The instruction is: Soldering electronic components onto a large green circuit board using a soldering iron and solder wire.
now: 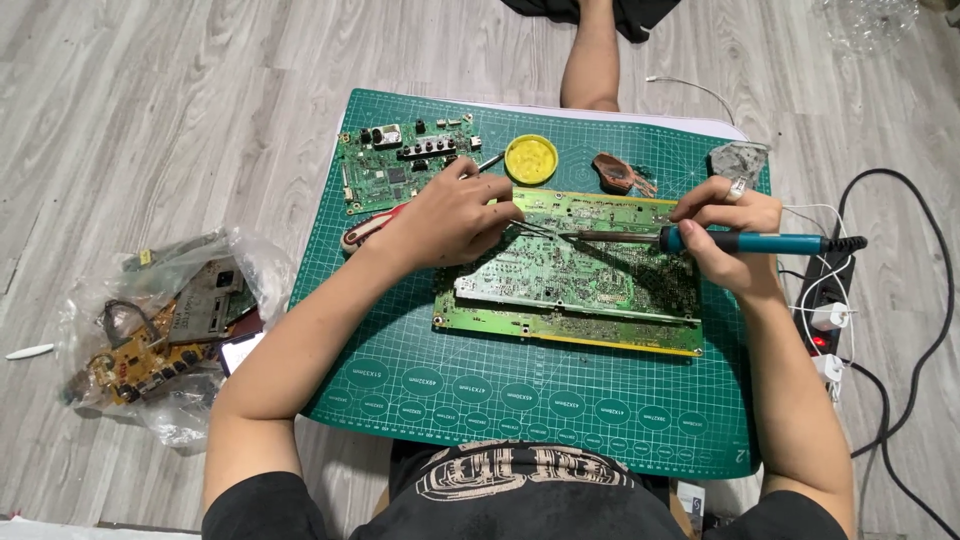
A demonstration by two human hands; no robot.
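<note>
Two hands work over a large green circuit board [570, 275] at mat [520, 400] centre. At nine o'clock, left hand [450, 215] pinches tweezers [535, 230]; at three o'clock, right hand [725, 235] grips a teal soldering iron [745, 242], tip on the board.

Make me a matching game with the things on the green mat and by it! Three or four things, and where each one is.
1 soldering iron
2 yellow round tin
3 plastic bag of boards
4 power strip

a on the floor left of the mat
b in the right hand
c on the floor right of the mat
d top middle of the mat

Pairs: 1-b, 2-d, 3-a, 4-c
</note>
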